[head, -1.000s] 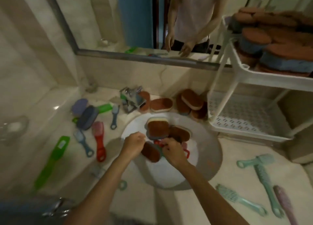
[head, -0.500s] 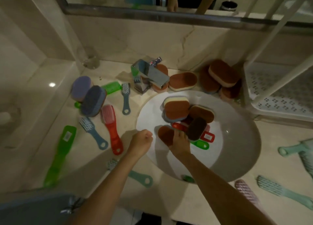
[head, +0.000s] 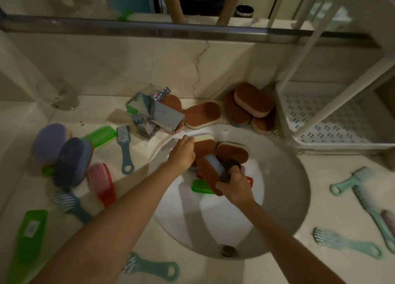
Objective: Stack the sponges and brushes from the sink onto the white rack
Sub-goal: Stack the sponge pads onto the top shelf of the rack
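The round white sink (head: 284,202) holds brown-topped sponges (head: 233,152), a green brush (head: 202,186) and a red brush partly hidden. My right hand (head: 234,187) grips two sponges, a brown one with a blue side (head: 210,172) and a dark one (head: 229,168), lifted above the basin. My left hand (head: 181,153) reaches onto a brown and cream sponge (head: 204,141) at the sink's back rim; its fingertips are hidden. The white rack (head: 329,121) stands to the right with its lower shelf bare.
A chrome tap (head: 158,113) sits behind the sink. More brown sponges (head: 250,106) lean against the wall. Blue and purple sponges (head: 70,160) and several brushes lie on the left counter. Teal brushes (head: 367,200) lie on the right counter.
My right hand has raised the brown sponge together with the dark one from the basin. My left hand has moved from the sink's front rim to the sponge at the back.
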A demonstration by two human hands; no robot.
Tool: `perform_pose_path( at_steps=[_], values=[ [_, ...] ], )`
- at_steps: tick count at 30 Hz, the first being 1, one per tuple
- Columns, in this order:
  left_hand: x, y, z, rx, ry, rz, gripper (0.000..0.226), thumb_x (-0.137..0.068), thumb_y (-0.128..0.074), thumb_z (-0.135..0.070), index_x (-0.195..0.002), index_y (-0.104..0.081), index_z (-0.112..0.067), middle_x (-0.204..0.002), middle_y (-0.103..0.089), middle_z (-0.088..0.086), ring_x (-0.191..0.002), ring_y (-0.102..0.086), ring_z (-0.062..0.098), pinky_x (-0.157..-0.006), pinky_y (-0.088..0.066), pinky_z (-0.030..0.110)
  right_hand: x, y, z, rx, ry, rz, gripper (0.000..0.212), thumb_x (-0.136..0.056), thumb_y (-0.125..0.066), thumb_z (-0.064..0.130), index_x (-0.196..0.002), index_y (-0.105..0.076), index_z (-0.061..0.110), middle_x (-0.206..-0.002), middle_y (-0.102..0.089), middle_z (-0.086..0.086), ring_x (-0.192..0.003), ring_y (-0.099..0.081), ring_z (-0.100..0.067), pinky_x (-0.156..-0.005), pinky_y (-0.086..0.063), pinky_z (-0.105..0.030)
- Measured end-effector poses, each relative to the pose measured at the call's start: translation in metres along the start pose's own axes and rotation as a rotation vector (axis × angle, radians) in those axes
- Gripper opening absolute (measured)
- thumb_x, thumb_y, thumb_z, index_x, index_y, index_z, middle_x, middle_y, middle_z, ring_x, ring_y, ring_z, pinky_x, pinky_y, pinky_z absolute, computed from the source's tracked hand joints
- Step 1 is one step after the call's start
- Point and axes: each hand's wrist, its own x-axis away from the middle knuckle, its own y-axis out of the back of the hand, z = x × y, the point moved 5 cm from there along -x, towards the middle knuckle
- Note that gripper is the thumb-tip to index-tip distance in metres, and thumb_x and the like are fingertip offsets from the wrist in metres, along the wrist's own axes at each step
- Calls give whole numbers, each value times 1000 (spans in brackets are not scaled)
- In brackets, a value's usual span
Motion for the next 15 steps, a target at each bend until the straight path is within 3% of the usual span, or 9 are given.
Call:
perform_pose_path(
  at_steps=[2,5,11,15],
  values=[
    [-12,-15,-2,-89,-24,52,58,-93,-45,-6,-146,-20,-6,-154,-21,13,-141,-24,29,-115,-27,37,-5,16,-8,2,-33,-24,42,-80,-66,22,-113,-45,6,-103,-52,-5,-89,-55,-25,-69,-44,-21],
    [-22,-24,-4,-201,-22,-25,65,-91,-50,-8,-146,-16,-6,-151,-22,15,-138,-24,31,-113,-26,36,-12,32,-21,-9,-71,-53,42,-78,-66,22,-112,-46,6,-98,-53,-4,-94,-58,-28,-70,-38,-26],
    [-18,-27,-13,-354,39,-45,51,-87,-59,-21,-131,-37,-10,-138,-34,14,-129,-32,31,-106,-31,34,-12,45,-34,-58,-102,-40,33,-77,-66,20,-99,-44,8,-89,-53,-5,-80,-53,-21,-66,-41,-30],
    [7,-9,-22,-180,125,-90,54,-81,-64,-28,-127,-41,-9,-133,-34,14,-124,-36,32,-99,-37,38,2,68,-32,-27,-53,-92,33,-78,-65,20,-99,-43,8,-90,-53,-6,-80,-55,-24,-65,-40,-30]
  ],
)
